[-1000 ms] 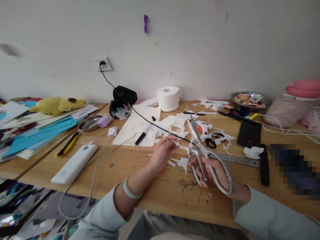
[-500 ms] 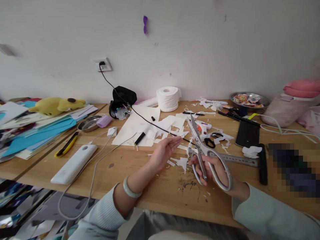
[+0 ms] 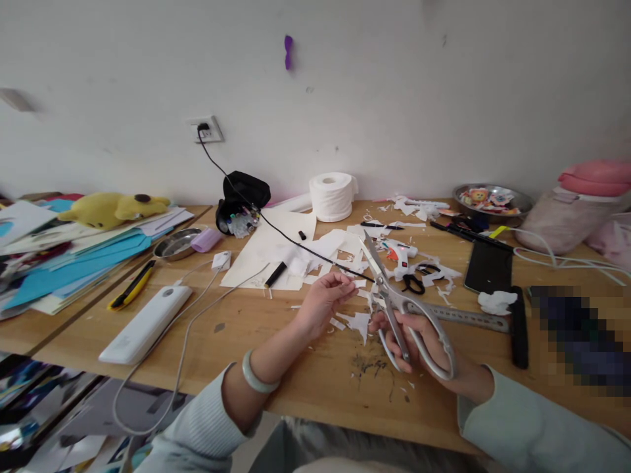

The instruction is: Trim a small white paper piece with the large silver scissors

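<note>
Head view: my right hand (image 3: 419, 341) grips the handles of the silver scissors (image 3: 394, 299) low over the table (image 3: 276, 368), fingers threaded through the loops, blades parted and pointing up and away from me. My left hand (image 3: 323, 302) sits just left of the blades, thumb and fingertips pinched on a small white paper scrap (image 3: 359, 284) held close beside the blade edge. My left wrist, wearing a pale bangle (image 3: 256, 376), angles in from the lower left; my right forearm comes in from the lower right. White offcuts (image 3: 357, 322) lie on the table between both hands.
</note>
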{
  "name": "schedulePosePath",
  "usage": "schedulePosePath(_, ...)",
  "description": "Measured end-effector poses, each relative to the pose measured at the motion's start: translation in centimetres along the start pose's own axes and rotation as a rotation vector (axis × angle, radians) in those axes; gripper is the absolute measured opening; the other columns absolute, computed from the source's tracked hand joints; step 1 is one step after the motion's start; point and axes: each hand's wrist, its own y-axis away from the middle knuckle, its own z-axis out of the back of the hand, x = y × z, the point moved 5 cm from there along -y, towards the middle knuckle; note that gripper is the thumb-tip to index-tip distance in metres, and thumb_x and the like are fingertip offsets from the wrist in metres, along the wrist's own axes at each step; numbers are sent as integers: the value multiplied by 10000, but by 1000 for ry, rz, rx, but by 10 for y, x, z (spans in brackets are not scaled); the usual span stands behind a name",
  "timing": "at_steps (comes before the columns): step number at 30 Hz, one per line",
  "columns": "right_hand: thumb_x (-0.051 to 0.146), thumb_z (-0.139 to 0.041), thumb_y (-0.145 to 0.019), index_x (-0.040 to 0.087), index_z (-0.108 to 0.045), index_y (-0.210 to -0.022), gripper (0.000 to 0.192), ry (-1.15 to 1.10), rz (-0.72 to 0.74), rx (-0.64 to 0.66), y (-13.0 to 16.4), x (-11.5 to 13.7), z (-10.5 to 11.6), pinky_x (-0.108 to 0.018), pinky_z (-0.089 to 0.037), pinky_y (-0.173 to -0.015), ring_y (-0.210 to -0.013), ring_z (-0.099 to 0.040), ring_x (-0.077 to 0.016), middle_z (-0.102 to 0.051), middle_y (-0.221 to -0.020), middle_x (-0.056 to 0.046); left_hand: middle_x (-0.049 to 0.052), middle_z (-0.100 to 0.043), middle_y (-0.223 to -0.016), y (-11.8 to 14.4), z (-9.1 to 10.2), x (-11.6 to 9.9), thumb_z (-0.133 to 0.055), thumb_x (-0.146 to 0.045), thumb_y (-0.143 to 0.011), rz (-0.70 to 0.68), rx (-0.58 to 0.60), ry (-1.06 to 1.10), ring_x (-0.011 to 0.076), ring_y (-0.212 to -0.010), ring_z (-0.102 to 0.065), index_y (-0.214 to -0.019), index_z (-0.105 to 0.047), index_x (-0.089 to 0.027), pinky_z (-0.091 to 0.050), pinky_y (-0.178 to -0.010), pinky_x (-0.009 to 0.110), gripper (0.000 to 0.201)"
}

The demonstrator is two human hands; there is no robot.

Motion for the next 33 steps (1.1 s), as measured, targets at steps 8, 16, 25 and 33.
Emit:
schedulePosePath(8,411,-675,-668,179,-502,-809,322,13,57,-10,2,6,-10,-204,-392,-365,-450,-456,-54,-560,-730,8,-46,-559,-648,0,-1,0,-790,-198,-564,-57,-4,-44,63,-660,-564,-625,-528,-147,-454,-729,204,274)
schedulePosePath(16,413,-731,-590,203,-458,-782,395,232,242,-310,-1,19,2,-231,-415,-389,-410,-468,-75,-488,-521,76,-59,-477,-566,12,-21,24,-755,-347,-610,-88,154,-396,76,-554,-451,-634,-482,-173,-330,-545,203,324)
schedulePosePath(25,337,-727,-613,204,-478,-793,335,320,319,-402,3,37,14,-240,-414,-389,-398,-481,-74,-522,-536,72,-47,-548,-613,19,-28,29,-774,-272,-600,105,275,-284,128,-659,-621,-646,-440,-177,-405,-651,235,351)
schedulePosePath(33,290,-741,-598,209,-482,-814,347,241,328,-316,-6,31,22,-225,-383,-376,-393,-458,-57,-527,-562,76,3,-603,-813,27,-31,42,-797,-250,-572,285,378,-273,166,-724,-655,-788,-496,-185,-471,-695,291,376)
